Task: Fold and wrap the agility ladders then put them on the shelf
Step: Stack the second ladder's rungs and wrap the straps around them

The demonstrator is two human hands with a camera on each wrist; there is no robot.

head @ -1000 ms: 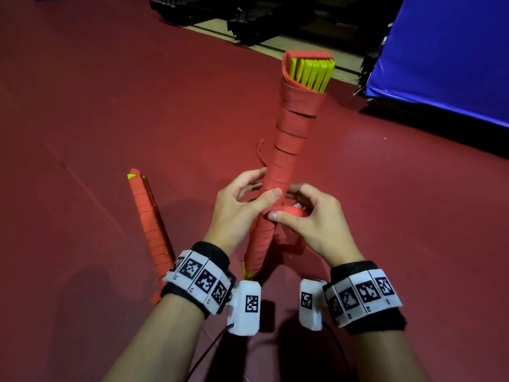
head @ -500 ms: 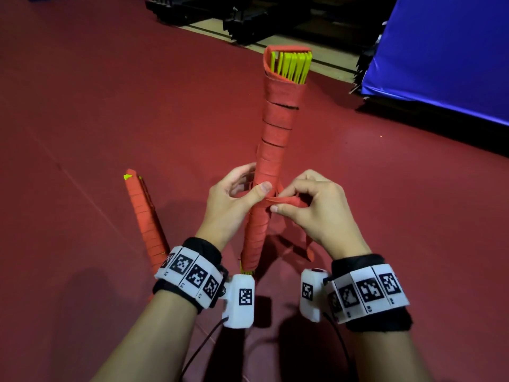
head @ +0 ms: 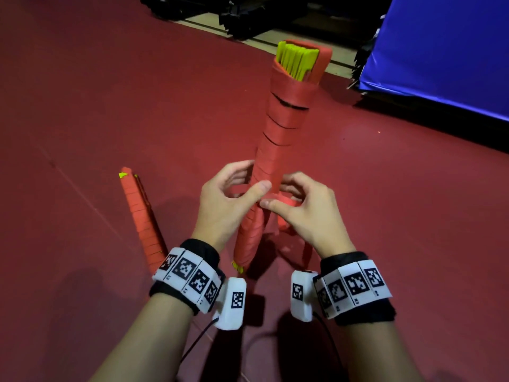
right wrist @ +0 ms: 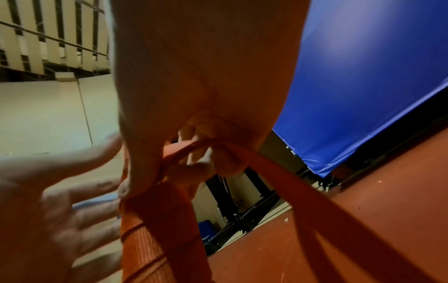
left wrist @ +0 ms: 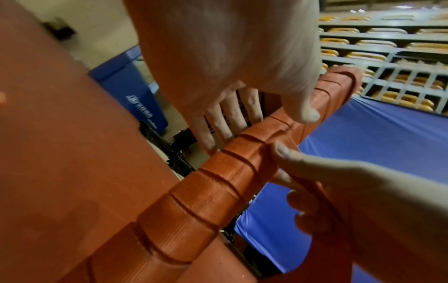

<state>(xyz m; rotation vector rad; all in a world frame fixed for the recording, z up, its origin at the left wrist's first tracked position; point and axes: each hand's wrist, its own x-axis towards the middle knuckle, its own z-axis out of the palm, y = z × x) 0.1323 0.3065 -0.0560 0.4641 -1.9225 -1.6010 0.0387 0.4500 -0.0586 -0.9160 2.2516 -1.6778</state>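
I hold an agility ladder bundle (head: 275, 139) upright over the red floor. It is wound in red strap, with yellow rungs (head: 297, 59) sticking out of its top. My left hand (head: 234, 199) grips its middle, thumb in front and fingers behind. The left wrist view shows that thumb (left wrist: 303, 111) pressing the wound bundle (left wrist: 218, 181). My right hand (head: 300, 208) pinches a loop of the loose red strap (head: 286, 201) against the bundle. More strap (right wrist: 303, 201) hangs down from that hand. A second wrapped bundle (head: 140, 221) lies on the floor to the left.
A blue mat (head: 440, 51) stands at the far right, with black equipment (head: 248, 15) along the far edge of the floor. Grey shelves (left wrist: 387, 47) holding orange and yellow items show in the left wrist view behind the mat.
The bundle has turned about its length, so the red fold at its top now sits on the right of the yellow rungs. The right hand keeps pinching the strap beside the left thumb.
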